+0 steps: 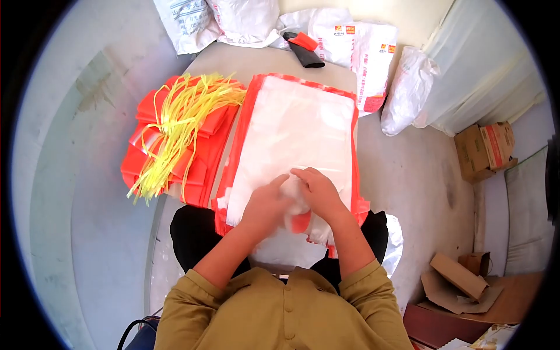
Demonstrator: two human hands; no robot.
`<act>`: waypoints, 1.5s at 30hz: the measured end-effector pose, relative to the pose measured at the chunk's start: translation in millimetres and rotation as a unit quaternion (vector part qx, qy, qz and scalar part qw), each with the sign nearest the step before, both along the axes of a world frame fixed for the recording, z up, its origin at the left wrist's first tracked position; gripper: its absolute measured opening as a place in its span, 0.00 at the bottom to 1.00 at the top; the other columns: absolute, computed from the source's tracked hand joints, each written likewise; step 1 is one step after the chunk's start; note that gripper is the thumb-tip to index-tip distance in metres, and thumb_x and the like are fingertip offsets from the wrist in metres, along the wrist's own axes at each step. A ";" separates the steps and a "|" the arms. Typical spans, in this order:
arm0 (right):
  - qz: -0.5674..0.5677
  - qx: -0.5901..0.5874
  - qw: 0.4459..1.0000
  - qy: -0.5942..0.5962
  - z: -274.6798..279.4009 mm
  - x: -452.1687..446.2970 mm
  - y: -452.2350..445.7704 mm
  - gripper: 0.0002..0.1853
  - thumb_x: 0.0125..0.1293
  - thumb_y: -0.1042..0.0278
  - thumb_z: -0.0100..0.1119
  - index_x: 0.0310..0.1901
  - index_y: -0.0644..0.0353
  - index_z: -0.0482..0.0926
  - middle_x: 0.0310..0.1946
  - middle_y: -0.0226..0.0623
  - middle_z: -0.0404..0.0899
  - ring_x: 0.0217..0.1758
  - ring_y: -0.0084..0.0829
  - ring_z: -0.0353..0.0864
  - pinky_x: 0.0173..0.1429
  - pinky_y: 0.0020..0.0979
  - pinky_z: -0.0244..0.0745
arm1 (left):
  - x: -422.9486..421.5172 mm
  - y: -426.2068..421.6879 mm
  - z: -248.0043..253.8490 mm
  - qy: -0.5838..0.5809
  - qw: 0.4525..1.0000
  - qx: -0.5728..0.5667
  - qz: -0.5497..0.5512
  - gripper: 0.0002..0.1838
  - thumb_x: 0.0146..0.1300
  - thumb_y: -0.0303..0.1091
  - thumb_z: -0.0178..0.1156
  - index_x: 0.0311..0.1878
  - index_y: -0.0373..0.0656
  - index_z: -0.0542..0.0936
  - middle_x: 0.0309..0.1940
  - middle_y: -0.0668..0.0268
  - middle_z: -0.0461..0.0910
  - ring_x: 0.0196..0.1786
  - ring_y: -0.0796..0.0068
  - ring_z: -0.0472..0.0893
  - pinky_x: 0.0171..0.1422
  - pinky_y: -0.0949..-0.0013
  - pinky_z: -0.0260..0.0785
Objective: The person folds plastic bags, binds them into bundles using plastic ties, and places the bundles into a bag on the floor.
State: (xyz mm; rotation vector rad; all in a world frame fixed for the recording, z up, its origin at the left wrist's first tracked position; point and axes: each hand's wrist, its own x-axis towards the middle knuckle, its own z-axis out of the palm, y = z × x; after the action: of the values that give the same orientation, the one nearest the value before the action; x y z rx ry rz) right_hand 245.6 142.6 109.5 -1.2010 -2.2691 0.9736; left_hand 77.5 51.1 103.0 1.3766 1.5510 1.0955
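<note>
A flat stack of white, filmy plastic bags (297, 116) with red edges lies in front of my lap. Both of my hands are over its near end. My right hand (318, 192) has its fingers closed on the crumpled edge of the top plastic bag. Close beside it, my left hand (267, 205) is smeared by motion at the same edge, so its fingers do not show clearly. Between and below the hands, a loose fold of film with a red patch (301, 222) hangs over the near edge of the stack.
Left of the stack lie folded red plastic bags (201, 157) topped by a bundle of yellow strips (175, 125). White printed sacks (373, 61) and a black-and-red roll-like item (305, 53) are at the back. Cardboard boxes (483, 149) stand at right, with flattened cardboard (461, 283) lower down.
</note>
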 end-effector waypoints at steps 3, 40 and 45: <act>-0.021 0.008 1.000 -0.009 0.8 -3.1 -4.9 0.21 0.73 0.71 0.56 0.65 0.57 0.80 0.57 0.43 0.83 0.59 0.45 0.83 0.64 0.41 0.78 | -0.2 1.9 24.3 -0.042 0.995 -0.087 -0.013 0.20 0.53 0.21 0.67 0.51 0.36 0.85 0.45 0.53 0.86 0.35 0.59 0.85 0.40 0.60 0.78; 0.053 0.291 0.954 -0.052 -10.2 26.6 -19.1 0.22 0.61 0.76 0.61 0.58 0.61 0.83 0.63 0.48 0.80 0.62 0.50 0.80 0.63 0.47 0.78 | -25.3 17.2 -12.4 0.412 0.876 0.240 -0.064 0.21 0.56 0.26 0.68 0.55 0.47 0.86 0.56 0.61 0.84 0.60 0.56 0.81 0.63 0.53 0.71; 0.058 0.292 0.953 -0.049 -5.2 23.5 -16.2 0.18 0.61 0.75 0.61 0.54 0.60 0.84 0.59 0.42 0.83 0.58 0.46 0.81 0.62 0.45 0.78 | -24.0 24.9 -8.4 0.399 0.882 0.241 -0.063 0.18 0.56 0.25 0.66 0.51 0.46 0.87 0.52 0.65 0.87 0.57 0.58 0.83 0.61 0.54 0.74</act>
State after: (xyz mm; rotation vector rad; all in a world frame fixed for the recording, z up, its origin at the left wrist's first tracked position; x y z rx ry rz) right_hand 269.0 126.4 104.3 -0.8735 -2.4713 0.2318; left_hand 53.5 76.0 94.7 2.4616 1.7471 0.9034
